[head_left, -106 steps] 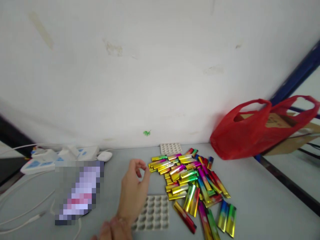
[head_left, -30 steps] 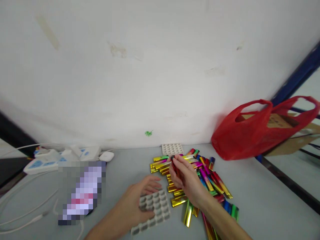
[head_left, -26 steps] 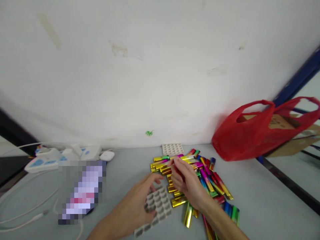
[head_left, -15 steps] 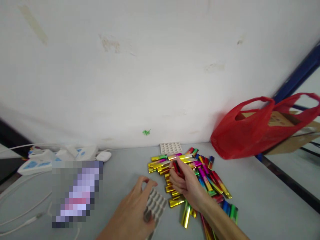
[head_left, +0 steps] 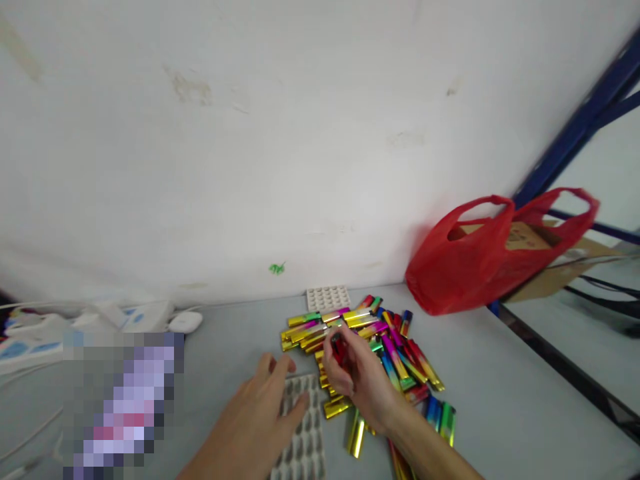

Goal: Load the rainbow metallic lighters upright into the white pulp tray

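Observation:
My left hand (head_left: 255, 413) is over the left side of a pale tray (head_left: 311, 440) with rows of slots, its fingers and thumb apart. Whether it touches the tray, I cannot tell. In my right hand (head_left: 363, 377), fingers curl around a red metallic lighter (head_left: 339, 348) with a dark end; more may be hidden in the palm. Below and around this hand spreads a pile of shiny lighters (head_left: 305, 333) in gold, red, blue, green and purple. Part of the pile is covered by my right forearm.
Against the wall (head_left: 300, 167) lies a second pale slotted tray (head_left: 327, 297). A red plastic bag (head_left: 465, 267) with a cardboard box stands at the right by a blue metal frame (head_left: 575, 127). On the left are a blurred-out device (head_left: 130, 400), a power strip (head_left: 145, 317) and a white charger (head_left: 185, 322).
The view has shifted right. The slotted tray under my left hand has turned straighter, and the left thumb has moved up over it. My right hand still holds the red lighter.

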Tool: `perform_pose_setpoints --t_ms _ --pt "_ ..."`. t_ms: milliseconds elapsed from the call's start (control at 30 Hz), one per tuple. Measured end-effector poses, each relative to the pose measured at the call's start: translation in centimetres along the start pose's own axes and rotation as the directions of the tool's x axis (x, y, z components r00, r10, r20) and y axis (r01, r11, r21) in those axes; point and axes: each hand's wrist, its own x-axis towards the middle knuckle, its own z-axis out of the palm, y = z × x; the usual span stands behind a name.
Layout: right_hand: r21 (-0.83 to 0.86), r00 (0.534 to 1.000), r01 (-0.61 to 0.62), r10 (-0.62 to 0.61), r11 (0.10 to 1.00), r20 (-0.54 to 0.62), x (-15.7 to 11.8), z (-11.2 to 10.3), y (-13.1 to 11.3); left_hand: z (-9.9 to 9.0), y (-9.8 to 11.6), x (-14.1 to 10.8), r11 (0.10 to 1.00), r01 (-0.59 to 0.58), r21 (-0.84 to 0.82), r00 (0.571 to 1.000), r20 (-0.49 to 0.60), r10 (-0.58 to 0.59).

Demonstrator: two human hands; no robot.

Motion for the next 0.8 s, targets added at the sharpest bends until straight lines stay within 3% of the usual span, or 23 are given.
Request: perform_pose_setpoints --t_ms 367,600,733,800 --pt "0.039 0.99 -0.057 0.051 0.998 0.13 -0.4 0.2 0.5 1.3 -1.6 1.1 0.988 -0.087 -0.13 0.987 -0.148 0.067" --pt "-0.024 0.99 -0.026 0.029 0.999 0.136 -0.4 0.6 0.7 1.6 -1.5 1.1 0.984 -0.107 -0.144 0.98 -0.184 0.08" --pt "-0.214 0.991 0.095 -0.071 0.972 0.117 -0.8 0.1 -0.2 1.9 -1.6 1.0 0.984 -0.117 -0.135 0.978 -0.187 0.091" --pt "-0.44 0.978 0.206 -0.199 0.874 0.063 -2.0 -0.6 -1.4 2.1 -1.7 1.0 0.983 -0.123 -0.133 0.978 -0.187 0.097"
